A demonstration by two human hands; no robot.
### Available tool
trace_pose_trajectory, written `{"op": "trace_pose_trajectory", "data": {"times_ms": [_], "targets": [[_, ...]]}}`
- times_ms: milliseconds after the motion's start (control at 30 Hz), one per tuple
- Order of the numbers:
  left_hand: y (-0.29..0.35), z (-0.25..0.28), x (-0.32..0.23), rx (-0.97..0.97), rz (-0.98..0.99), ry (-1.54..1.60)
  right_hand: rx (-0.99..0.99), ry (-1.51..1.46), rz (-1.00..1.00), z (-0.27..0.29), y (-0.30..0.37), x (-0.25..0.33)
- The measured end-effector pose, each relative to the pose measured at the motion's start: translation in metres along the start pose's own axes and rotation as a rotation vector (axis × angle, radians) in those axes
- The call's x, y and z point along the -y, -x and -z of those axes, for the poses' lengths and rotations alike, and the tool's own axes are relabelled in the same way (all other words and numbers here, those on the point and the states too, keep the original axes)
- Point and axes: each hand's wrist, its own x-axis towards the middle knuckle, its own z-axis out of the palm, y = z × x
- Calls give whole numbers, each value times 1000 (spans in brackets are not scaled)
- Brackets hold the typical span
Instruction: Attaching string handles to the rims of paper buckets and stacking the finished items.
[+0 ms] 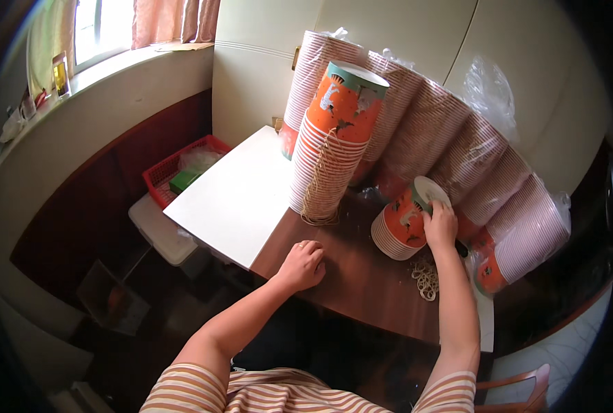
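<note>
A short stack of orange paper tubs [404, 219] stands upside down on the brown tabletop, its white rims at the bottom. My right hand [441, 224] grips it near the top, thumb on the side and fingers over the upturned base. My left hand [302, 267] rests by the table's front edge, fingers curled in, with nothing seen in it. Beyond it rises a tall upside-down tub stack [334, 148], with a string of tan rubber bands [322, 182] hanging down its side. Loose rubber bands [426, 279] lie beside my right forearm.
Several long plastic-wrapped tub stacks [427, 131] line the back and right of the table [227, 196]. A clear plastic bag [491, 96] sits on top of them. Left of the table are a red basket [156, 173] and a white lidded box [156, 224]. A chair [537, 385] stands at lower right.
</note>
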Motion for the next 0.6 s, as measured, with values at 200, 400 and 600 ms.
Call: {"op": "trace_pose_trajectory", "data": {"times_ms": [200,400,600], "targets": [[4,-5,2,7,62,-21,104,-79,-216,10,-19,-1],[4,-4,2,14,58,-34,-48,-104,-70,7,-25,-13],[3,-1,2,-6,40,-58,-33,-165,-82,19,-26,-5]]}}
